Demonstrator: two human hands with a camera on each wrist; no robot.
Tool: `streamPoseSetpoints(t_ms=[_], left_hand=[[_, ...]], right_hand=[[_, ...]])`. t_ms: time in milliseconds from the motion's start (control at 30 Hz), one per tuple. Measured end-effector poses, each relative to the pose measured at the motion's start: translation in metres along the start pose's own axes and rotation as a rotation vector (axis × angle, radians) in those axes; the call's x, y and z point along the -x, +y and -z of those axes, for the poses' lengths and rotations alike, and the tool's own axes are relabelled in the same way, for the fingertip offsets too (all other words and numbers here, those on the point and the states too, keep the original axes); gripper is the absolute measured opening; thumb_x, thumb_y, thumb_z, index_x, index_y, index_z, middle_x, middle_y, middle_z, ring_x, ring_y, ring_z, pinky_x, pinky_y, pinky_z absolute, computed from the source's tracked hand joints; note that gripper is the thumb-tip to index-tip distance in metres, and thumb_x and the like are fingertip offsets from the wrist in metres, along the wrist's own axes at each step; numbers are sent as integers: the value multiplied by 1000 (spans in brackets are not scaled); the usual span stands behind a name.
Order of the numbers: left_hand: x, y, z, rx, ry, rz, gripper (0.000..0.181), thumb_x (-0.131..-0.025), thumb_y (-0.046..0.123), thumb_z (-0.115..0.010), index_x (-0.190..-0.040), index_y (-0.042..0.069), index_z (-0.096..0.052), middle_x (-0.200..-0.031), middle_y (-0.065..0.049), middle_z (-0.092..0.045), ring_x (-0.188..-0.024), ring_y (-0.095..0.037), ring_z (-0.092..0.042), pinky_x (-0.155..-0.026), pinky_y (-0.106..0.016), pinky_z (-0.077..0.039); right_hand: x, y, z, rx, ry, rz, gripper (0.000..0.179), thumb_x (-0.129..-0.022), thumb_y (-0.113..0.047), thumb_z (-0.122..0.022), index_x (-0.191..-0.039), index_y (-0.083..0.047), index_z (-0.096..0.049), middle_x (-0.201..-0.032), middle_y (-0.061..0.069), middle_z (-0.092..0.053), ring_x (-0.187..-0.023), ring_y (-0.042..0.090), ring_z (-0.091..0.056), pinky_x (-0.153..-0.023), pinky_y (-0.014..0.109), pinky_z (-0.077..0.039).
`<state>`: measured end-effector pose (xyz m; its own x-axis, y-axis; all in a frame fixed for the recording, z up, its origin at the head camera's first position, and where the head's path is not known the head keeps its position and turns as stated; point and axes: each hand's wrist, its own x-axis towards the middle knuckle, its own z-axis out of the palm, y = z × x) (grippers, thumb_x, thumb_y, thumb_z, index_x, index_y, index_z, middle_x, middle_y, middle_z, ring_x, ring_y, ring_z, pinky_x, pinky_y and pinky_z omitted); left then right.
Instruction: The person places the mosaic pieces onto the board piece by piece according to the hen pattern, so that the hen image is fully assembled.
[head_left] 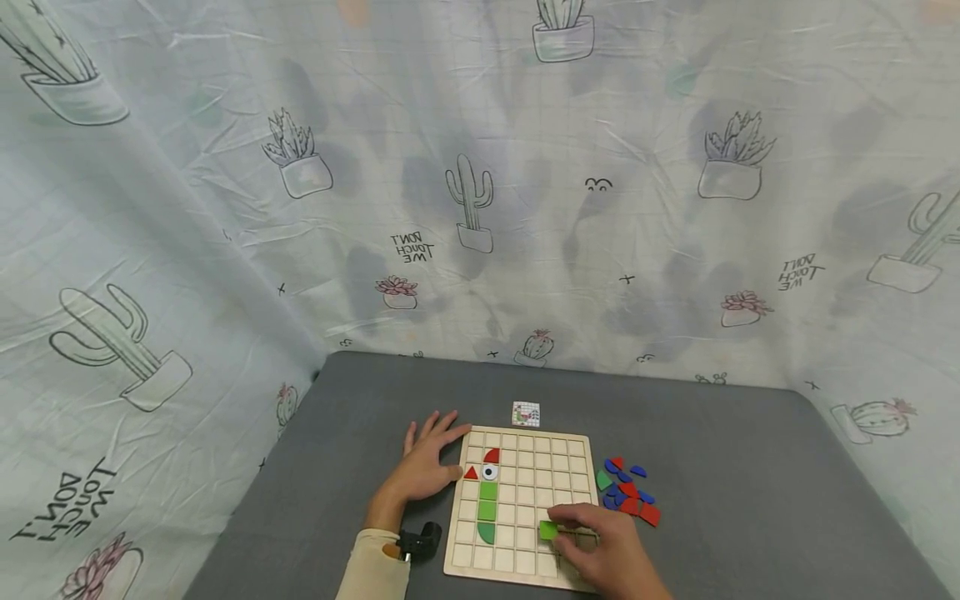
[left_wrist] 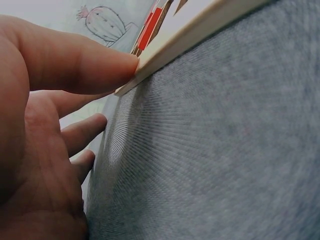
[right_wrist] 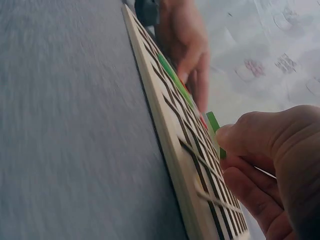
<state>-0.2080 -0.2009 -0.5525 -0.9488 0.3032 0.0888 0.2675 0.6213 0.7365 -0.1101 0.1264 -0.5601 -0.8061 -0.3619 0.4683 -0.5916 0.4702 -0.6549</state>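
Note:
A wooden grid board (head_left: pixel 527 477) lies on the grey table. My left hand (head_left: pixel 423 468) has its fingers spread at the board's left side, the thumb (left_wrist: pixel 107 67) touching the edge and the index fingertip at the far corner. Between thumb and fingers, my right hand (head_left: pixel 609 542) pinches a green square tile (head_left: pixel 548 530) over the right half of the grid. Left on the board sit a red quarter-circle (head_left: pixel 492 456), a red triangle (head_left: pixel 471 473), an eye tile (head_left: pixel 490 472), two green squares (head_left: pixel 487 501) and a green quarter-circle (head_left: pixel 487 532).
Right of the board is a loose pile of red, blue and green pieces (head_left: pixel 628 492). A small printed card (head_left: pixel 526 414) lies beyond its far edge. Cactus-print cloth (head_left: pixel 525 208) hangs behind the table (head_left: pixel 750 483) and along its sides.

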Motion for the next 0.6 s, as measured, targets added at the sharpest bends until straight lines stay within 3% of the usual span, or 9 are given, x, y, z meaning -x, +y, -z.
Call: streamPoseSetpoints(t_ms=[233,600], left_hand=[[-1,1,0,-6,3,-2,69,-90,4,-77,-157,11,-62,-176,-21,-36,-168,-51,-15,-132,-73,7],[0,2,0,-24,16,2,68,-89,5,-78,-155,12,-64,-176,-20,-39,-168,-50,-17,-132,-74,6]], right_hand=[[-10,-8,-18,-60,-70,-5,31,-87,-4,-89,-116,-14,-83,-109,-2,-84,-92,5,-78,-79,29,-67],[-21,-15,-41,-30,-73,101,35,-82,2,-90,-113,-13,-83,-105,-5,-84,-90,6,-77,-82,26,-65]])
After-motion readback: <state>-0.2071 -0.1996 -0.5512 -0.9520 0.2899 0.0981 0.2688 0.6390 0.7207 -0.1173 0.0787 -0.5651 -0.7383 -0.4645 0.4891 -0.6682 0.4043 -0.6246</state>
